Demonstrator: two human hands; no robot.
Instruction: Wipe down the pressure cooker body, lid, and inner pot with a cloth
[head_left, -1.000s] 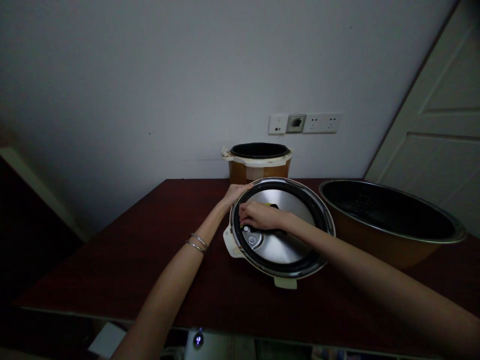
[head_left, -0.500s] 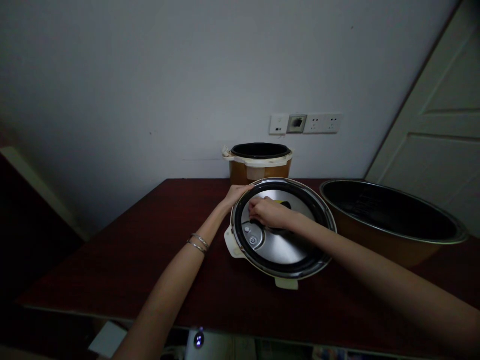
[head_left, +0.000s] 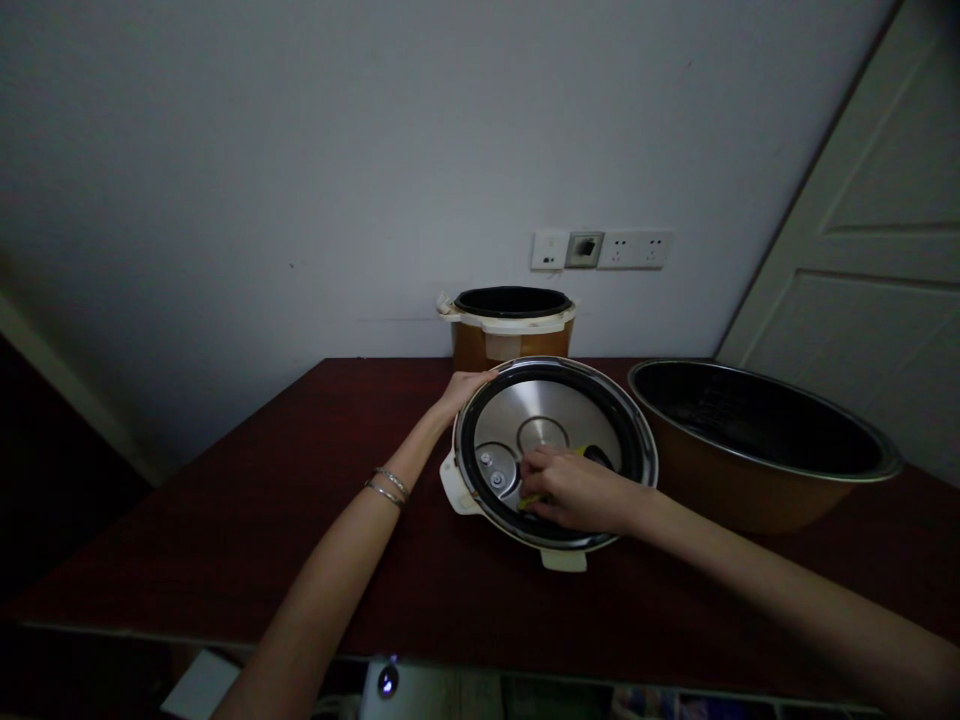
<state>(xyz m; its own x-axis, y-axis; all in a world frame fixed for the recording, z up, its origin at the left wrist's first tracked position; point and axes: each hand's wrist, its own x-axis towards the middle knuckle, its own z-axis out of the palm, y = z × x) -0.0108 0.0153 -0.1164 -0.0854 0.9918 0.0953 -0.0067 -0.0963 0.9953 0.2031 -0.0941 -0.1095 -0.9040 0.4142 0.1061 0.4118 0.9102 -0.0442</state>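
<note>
A round pressure cooker lid (head_left: 517, 405) is propped up with its shiny metal inner side and black sealing ring facing me. My left hand (head_left: 466, 390) grips its upper left rim, the fingers partly hidden behind it. My right hand (head_left: 574, 487) is closed round a small yellow-and-black thing (head_left: 596, 456) and presses it against the lower part of the metal. My fingers cover most of that thing, so its kind is unclear. Two small valve fittings (head_left: 492, 470) show to the left of my right hand.
Behind the lid stands the brown cooker body (head_left: 472, 345) with a cream rim. A large dark-lined inner pot (head_left: 757, 495) sits to the right on the dark red table (head_left: 300, 480). Wall sockets (head_left: 634, 250) are above, and a white door (head_left: 862, 250) is at the right.
My right hand has moved down across the metal, from the middle to the lower part, with the yellow-and-black thing. My left hand keeps its hold on the rim. The view has shifted slightly.
</note>
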